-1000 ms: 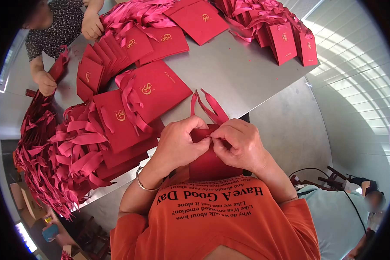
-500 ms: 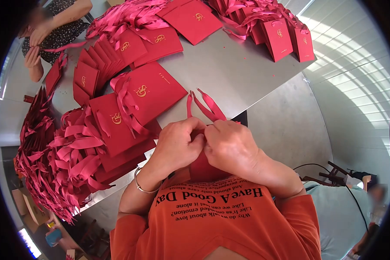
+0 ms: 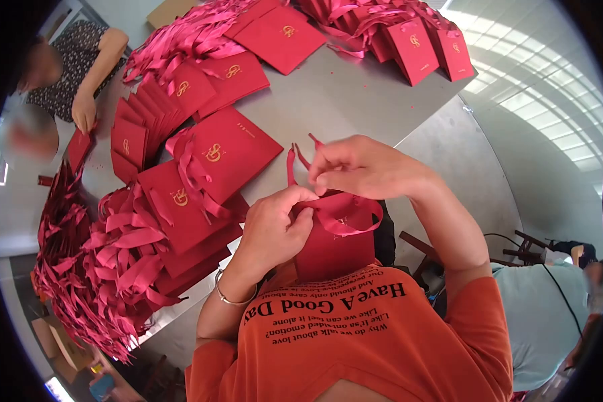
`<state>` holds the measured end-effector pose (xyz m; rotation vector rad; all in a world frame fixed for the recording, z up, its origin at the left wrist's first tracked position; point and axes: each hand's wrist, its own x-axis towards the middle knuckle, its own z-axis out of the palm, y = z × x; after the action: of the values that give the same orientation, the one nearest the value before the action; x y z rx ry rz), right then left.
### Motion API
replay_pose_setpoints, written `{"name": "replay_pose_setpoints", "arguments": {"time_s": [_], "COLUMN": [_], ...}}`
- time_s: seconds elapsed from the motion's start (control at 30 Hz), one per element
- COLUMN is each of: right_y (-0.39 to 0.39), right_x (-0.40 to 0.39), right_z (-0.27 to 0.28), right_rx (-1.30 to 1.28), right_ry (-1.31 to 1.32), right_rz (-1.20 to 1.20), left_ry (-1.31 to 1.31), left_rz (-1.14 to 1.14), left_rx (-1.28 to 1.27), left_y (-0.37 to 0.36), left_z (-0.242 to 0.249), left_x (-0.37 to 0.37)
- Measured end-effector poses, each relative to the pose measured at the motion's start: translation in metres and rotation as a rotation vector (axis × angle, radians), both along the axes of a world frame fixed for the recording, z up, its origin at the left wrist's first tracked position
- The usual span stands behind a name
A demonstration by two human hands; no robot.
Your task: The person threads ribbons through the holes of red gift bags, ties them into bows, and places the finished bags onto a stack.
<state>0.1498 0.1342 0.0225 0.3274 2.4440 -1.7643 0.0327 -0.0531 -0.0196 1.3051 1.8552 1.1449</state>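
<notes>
A red paper gift bag (image 3: 335, 251) stands upright against my orange shirt, its pink ribbon handle (image 3: 345, 228) looping over the front. My left hand (image 3: 275, 224), wearing a silver bangle, is closed and pinches the bag's top left edge between thumb and fingers. Just above the bag's opening is my right hand (image 3: 372, 167), its fingers curled towards the thumb; what they hold, if anything, is hidden. Ribbon ends (image 3: 291, 166) stick up beyond the bag, beside the right fingertips.
Flat red bags (image 3: 231, 154) with gold lettering lie left on the metal table (image 3: 342, 94). Ribbons (image 3: 124, 248) and more bags pile at the far left. Finished-looking bags (image 3: 412, 53) stand at the back right. One person (image 3: 80, 74) works across the table; another (image 3: 543, 321) sits at right.
My right hand has lifted off the bag's top edge and turned, uncovering the bag's front and its ribbon loop. The left hand keeps its pinch. The person across has lowered a hand.
</notes>
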Motion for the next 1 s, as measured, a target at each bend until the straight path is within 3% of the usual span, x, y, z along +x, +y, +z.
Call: {"name": "replay_pose_setpoints", "arguments": {"time_s": [0.03, 0.17, 0.2, 0.3, 0.73, 0.83, 0.93, 1.0], "right_y": [0.004, 0.007, 0.01, 0.017, 0.012, 0.012, 0.021, 0.025], "right_x": [-0.006, -0.025, -0.03, -0.039, -0.041, -0.037, -0.043, -0.05], "right_z": [0.0, -0.011, -0.018, -0.028, -0.031, -0.027, -0.041, -0.05], "right_rx": [-0.107, -0.053, -0.157, -0.271, -0.328, -0.242, -0.041, 0.698], "right_ry": [-0.067, -0.258, -0.245, -0.296, -0.351, -0.317, -0.095, 0.289], "right_rz": [0.001, 0.242, 0.277, 0.37, 0.311, 0.17, 0.003, -0.202], "left_ry": [-0.003, 0.034, 0.037, 0.051, -0.106, -0.182, -0.205, -0.207], "left_rz": [0.006, 0.006, 0.023, 0.02, 0.039, 0.023, -0.029, -0.022], "left_rx": [0.056, -0.026, 0.06, 0.002, -0.003, -0.003, 0.033, 0.001], "left_y": [0.0, -0.003, -0.002, -0.006, -0.004, -0.007, -0.007, -0.006], "left_z": [0.001, 0.007, 0.002, 0.005, 0.01, 0.005, 0.012, 0.01], "left_x": [0.001, 0.0, 0.001, 0.0, 0.001, -0.001, 0.002, 0.002]}}
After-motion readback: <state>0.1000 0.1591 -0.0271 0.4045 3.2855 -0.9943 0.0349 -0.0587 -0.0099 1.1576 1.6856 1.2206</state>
